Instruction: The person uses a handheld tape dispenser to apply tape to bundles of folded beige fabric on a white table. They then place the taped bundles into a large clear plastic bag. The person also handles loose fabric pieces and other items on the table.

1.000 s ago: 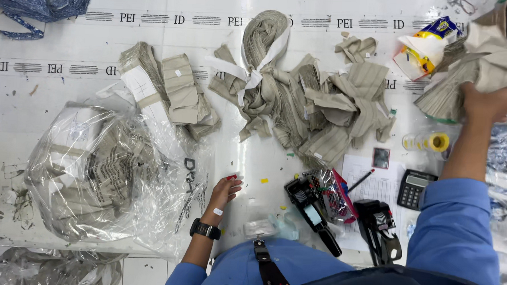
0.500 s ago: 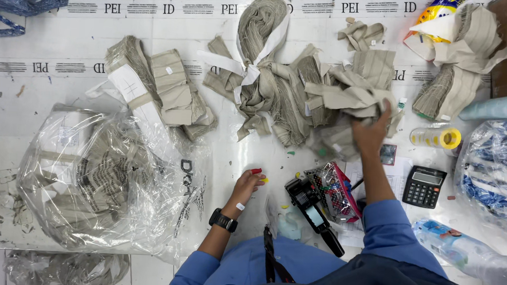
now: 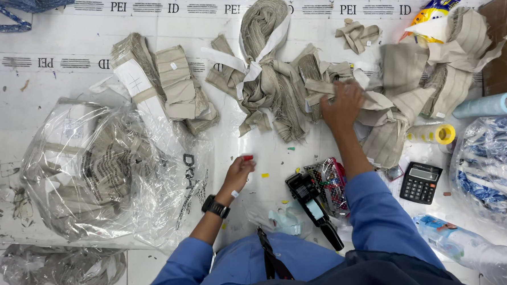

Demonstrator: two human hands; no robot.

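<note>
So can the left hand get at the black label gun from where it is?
Probably yes. The left hand rests on the table beside a small red scrap, and the black label gun lies just to its right with only bare tabletop between.
</note>
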